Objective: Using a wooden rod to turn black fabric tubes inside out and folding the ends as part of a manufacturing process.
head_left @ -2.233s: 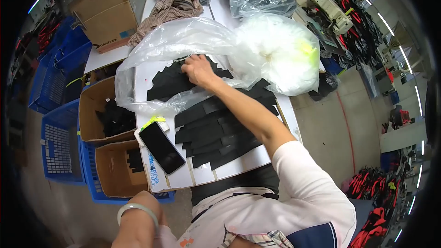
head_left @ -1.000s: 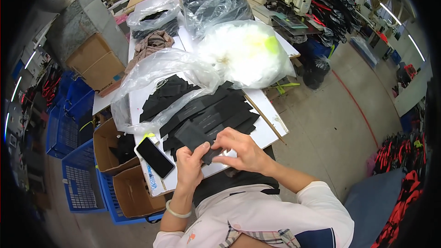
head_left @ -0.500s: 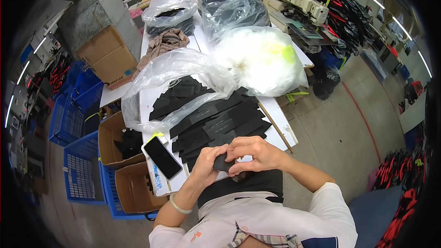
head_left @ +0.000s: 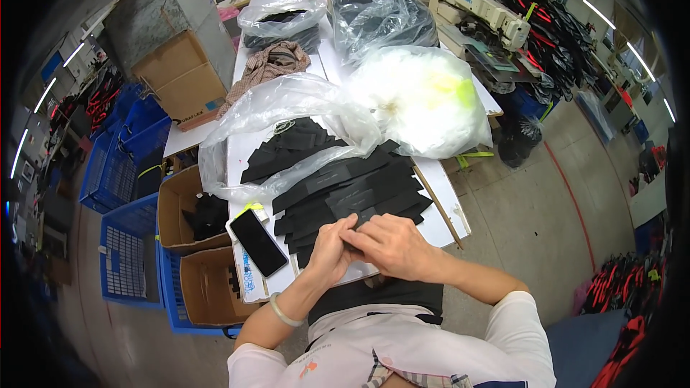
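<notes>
Close together at the table's near edge, my left hand [head_left: 330, 250] and my right hand [head_left: 397, 246] are both closed on a small black fabric piece [head_left: 351, 246]. My fingers cover most of it, so its shape is hidden. Just beyond them lie overlapping rows of flat black fabric pieces [head_left: 345, 190], some with a paler patch. More black pieces [head_left: 287, 147] sit inside the mouth of a clear plastic bag [head_left: 215, 165]. To the left of my hands rests a dark-screened phone [head_left: 259, 243].
A white bulging bag [head_left: 424, 104] and a dark-filled clear bag [head_left: 381, 18] stand farther back. A wooden stick [head_left: 438, 205] lies along the table's right edge. Cardboard boxes [head_left: 208, 291] and blue crates [head_left: 129, 262] are at the left. A sewing machine [head_left: 481, 11] stands far right.
My right hand has turned and its fingers now lie over the black piece, against my left hand. The piece shows less than before. The view has shifted slightly.
</notes>
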Action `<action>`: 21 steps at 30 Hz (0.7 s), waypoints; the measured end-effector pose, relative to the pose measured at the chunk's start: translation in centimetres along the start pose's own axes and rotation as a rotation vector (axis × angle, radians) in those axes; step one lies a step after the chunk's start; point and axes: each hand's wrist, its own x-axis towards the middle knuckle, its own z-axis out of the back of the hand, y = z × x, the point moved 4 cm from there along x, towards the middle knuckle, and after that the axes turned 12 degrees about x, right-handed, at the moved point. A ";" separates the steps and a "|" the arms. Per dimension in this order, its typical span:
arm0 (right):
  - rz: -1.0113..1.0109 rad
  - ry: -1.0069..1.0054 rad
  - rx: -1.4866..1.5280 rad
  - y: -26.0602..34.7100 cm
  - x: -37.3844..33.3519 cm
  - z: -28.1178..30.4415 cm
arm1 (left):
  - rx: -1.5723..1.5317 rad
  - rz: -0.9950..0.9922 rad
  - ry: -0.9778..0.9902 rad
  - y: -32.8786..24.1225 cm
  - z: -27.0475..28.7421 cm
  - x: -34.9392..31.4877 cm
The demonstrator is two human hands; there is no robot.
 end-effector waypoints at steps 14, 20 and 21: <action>-0.555 -0.141 0.816 -5.3 -1.0 0.9 | 0.515 -0.314 0.063 -3.0 1.4 0.0; -0.414 -0.260 0.411 -4.7 -1.9 1.3 | 0.373 -0.372 0.040 -2.1 0.8 0.0; -0.416 -0.315 0.347 -4.6 -2.1 1.3 | 0.707 -0.647 -0.117 -2.9 0.6 -0.3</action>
